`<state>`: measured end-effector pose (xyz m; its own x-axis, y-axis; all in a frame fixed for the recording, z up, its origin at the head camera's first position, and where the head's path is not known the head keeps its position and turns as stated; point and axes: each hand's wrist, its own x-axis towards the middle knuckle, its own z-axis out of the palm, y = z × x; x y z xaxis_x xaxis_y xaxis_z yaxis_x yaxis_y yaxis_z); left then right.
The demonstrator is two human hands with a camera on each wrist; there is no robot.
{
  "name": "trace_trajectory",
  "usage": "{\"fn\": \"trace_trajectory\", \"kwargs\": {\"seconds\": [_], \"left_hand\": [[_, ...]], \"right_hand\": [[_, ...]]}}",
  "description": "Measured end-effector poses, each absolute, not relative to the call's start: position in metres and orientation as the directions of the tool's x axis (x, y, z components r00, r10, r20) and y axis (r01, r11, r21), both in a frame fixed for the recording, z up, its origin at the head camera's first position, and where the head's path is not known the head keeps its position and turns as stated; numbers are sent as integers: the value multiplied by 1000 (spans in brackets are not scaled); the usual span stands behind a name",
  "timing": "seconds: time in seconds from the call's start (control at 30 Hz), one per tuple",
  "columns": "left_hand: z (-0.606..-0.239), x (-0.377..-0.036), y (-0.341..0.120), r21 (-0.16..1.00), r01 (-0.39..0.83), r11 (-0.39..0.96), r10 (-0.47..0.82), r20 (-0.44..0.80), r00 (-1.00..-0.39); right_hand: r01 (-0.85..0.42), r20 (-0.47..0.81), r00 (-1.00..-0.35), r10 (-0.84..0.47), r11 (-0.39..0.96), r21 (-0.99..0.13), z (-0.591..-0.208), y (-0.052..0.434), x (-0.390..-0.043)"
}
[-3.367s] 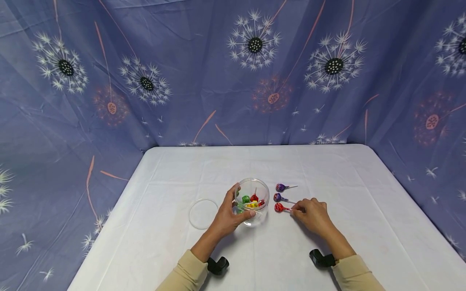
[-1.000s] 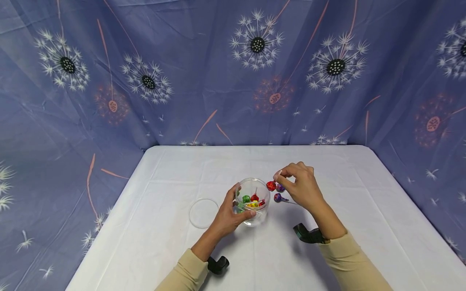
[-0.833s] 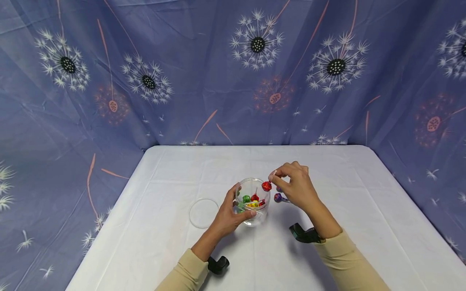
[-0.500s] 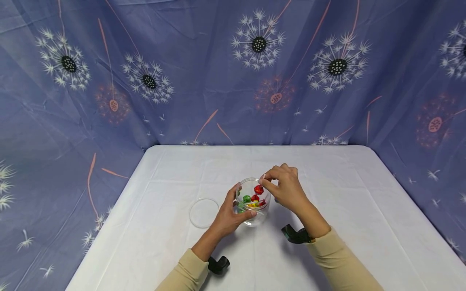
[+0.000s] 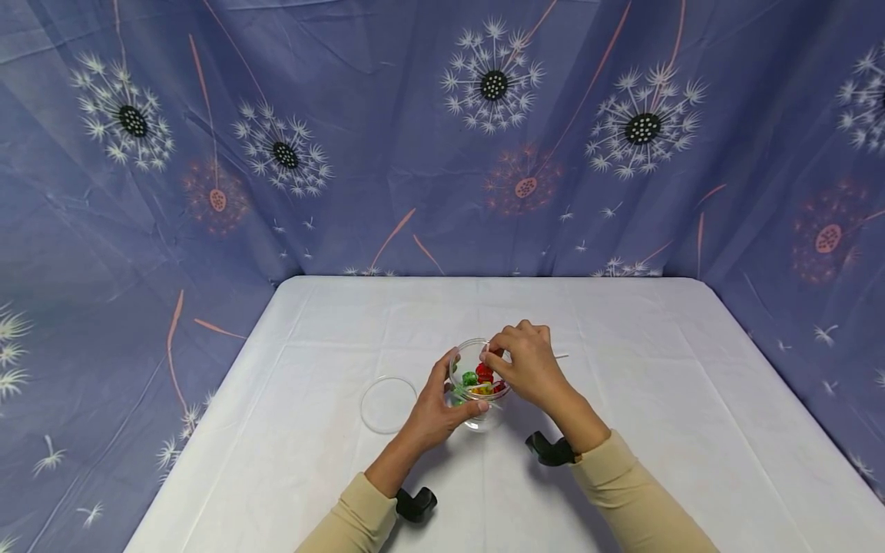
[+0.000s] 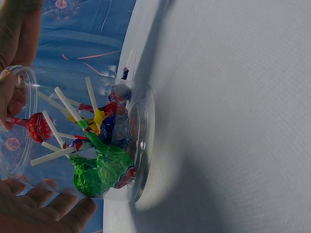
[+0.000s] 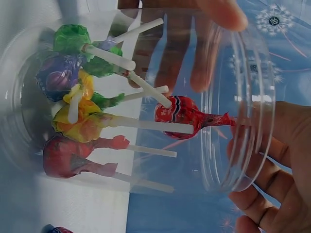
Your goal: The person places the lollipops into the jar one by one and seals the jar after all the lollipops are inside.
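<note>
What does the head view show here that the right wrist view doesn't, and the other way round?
Only the head view shows the loose clear lid lying left of the jar, the whole white table and the blue curtain. Only the right wrist view shows the purple lollipop at the jar's bottom. Both show the clear jar, the red lollipop at its mouth, and the left hand gripping it.

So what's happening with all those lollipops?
A person is handling lollipops at a table covered in white cloth. The left hand grips a clear plastic jar that already holds green, yellow, purple and red lollipops. The right hand pinches a red lollipop by its stick, with the candy head just inside the jar's mouth. The jar's clear lid lies on the table to the left. Another lollipop's stick pokes out behind the right hand.
</note>
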<state>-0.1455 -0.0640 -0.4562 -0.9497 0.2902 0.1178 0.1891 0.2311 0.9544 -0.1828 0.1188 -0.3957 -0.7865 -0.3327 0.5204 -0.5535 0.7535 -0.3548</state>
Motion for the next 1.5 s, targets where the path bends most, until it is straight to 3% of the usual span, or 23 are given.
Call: {"fn": "trace_trajectory", "kwargs": {"seconds": [0.43, 0.87, 1.5], "left_hand": [[-447, -141, -64, 956, 177, 234, 292, 105, -951], [-457, -146, -63, 957, 180, 229, 284, 111, -952], [-455, -145, -61, 951, 175, 253, 262, 107, -959]], "right_hand": [[-553, 516, -775, -365, 786, -275, -399, 116, -183], [-585, 590, -740, -324, 743, -326, -392, 127, -180], [-488, 538, -809, -236, 780, -391, -398, 161, -179]]}}
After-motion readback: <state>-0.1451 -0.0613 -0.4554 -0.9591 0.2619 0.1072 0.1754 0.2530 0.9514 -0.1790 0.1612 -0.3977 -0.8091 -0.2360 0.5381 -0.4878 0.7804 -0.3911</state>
